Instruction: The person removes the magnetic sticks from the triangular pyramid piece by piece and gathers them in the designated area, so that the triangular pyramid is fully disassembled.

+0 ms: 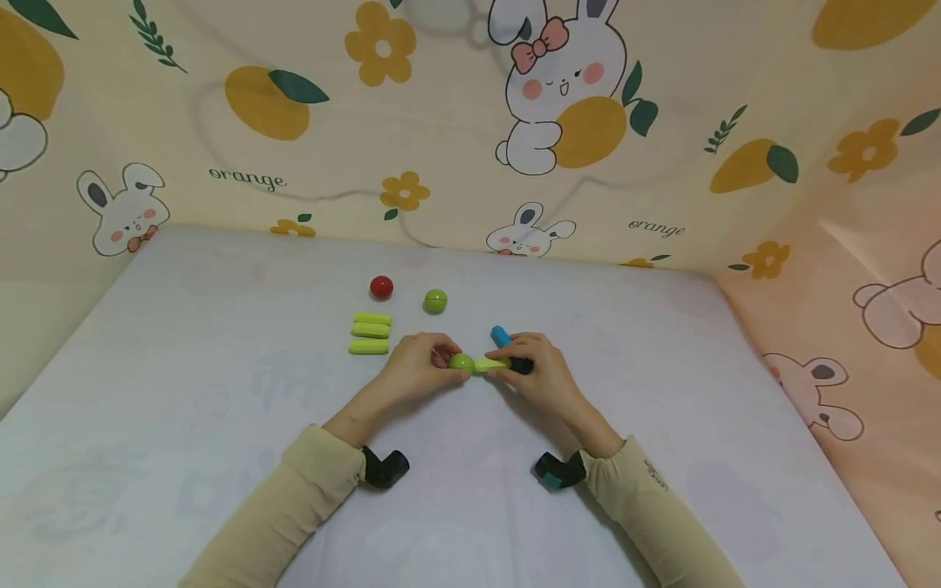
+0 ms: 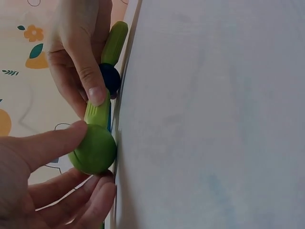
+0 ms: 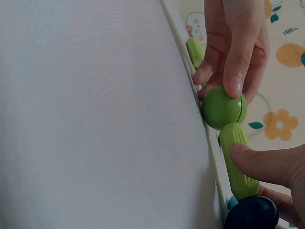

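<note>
My left hand (image 1: 415, 363) pinches a green ball (image 1: 461, 363) between thumb and fingers. My right hand (image 1: 542, 374) grips a yellow-green rod (image 3: 237, 160), its thumb lying along the grooved side. One end of this rod meets the green ball; a dark blue ball (image 3: 252, 213) sits at the other end. A blue rod (image 1: 501, 336) sticks out by the right fingers. Beyond the dark ball, the left wrist view shows another green rod (image 2: 115, 44). The right fingers partly hide these joined pieces.
Farther back on the white table (image 1: 243, 327) are a red ball (image 1: 381, 287) and a second green ball (image 1: 436, 300). Three yellow-green rods (image 1: 369, 346) lie side by side left of the hands. A printed cloth (image 1: 441, 122) hangs behind the table.
</note>
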Demonstrator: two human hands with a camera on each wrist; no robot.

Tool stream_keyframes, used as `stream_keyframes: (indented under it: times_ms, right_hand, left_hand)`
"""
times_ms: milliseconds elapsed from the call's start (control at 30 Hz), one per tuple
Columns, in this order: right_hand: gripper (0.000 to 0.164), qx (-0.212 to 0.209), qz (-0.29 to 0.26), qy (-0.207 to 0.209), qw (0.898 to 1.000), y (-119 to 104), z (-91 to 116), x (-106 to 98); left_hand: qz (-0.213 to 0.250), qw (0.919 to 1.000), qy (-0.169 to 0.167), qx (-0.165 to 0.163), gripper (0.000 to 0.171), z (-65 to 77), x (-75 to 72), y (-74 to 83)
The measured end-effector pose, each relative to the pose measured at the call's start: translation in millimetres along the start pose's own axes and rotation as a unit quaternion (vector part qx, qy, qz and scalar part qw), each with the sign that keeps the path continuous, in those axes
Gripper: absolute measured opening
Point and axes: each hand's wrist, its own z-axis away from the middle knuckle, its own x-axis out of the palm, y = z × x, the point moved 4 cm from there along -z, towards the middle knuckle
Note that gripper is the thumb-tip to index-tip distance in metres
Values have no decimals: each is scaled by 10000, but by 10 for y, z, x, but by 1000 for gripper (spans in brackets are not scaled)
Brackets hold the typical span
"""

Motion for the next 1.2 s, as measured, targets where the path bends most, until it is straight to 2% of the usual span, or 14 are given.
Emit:
stream_keyframes:
  times_ms: [400,600,767,967,1067,1200]
  right_hand:
    - [22,-77,2,158,9998,-22,-47,22]
    - [23,-59,1,127,9999,-31,-57,28]
    - [23,245,7,132,9996,-2,-59,-3]
    - [24,392,32,-23,9992,21,-43,-27]
    - [24,410,43,-40,9991,16,-40,-27]
    - [24,452,38,-11,9990,11,-36,-29]
  left_hand:
    - [-92,9996,-247,-107,29,21,-11,32]
    - [-114,9990,-390,166,29,30,-34,19]
    - [-131,9977,-582,334,29,41,-34,-19]
    - [166,9980,-596,148,28,80,-51,-60]
    - [172,9986,-488,57,29,86,-70,-76]
    - [151,9992,-222,-285,30,68,-105,-100]
